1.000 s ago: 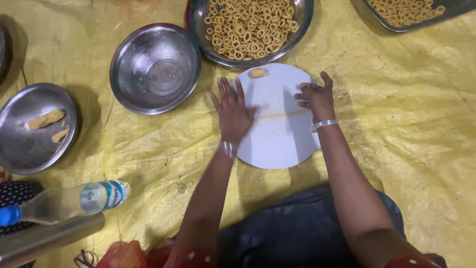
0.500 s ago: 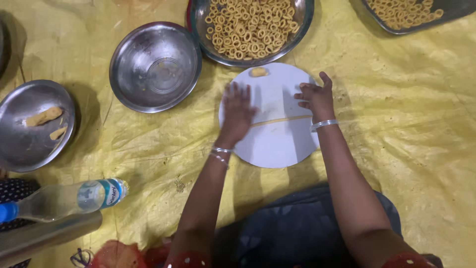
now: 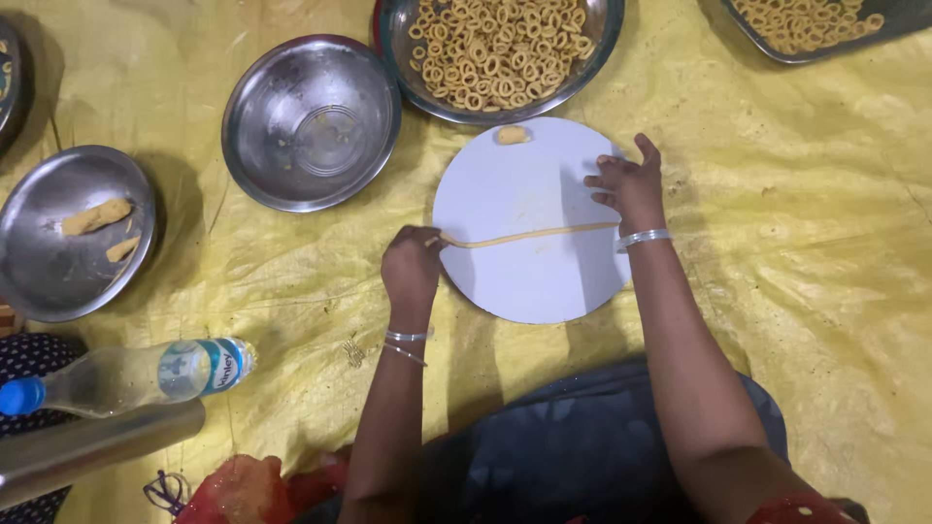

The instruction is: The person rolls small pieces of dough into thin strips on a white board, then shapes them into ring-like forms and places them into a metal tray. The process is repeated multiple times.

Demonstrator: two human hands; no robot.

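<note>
- Head view: left hand [image 3: 411, 269] pinches dough rope [image 3: 529, 236] end at round white board [image 3: 531, 220] edge, for lifting it seems.
- Right hand [image 3: 629, 186] spread flat above rope's other end, steadying.
- Bowl of rings [image 3: 497, 50] sits just beyond board, within reach.

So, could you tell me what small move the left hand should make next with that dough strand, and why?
Probably lift the pinched end and curl it round towards the other end. The dough strand already lies thin and even across the round white board, the left hand holds its left tip, and the bowl above holds finished rings.
</note>
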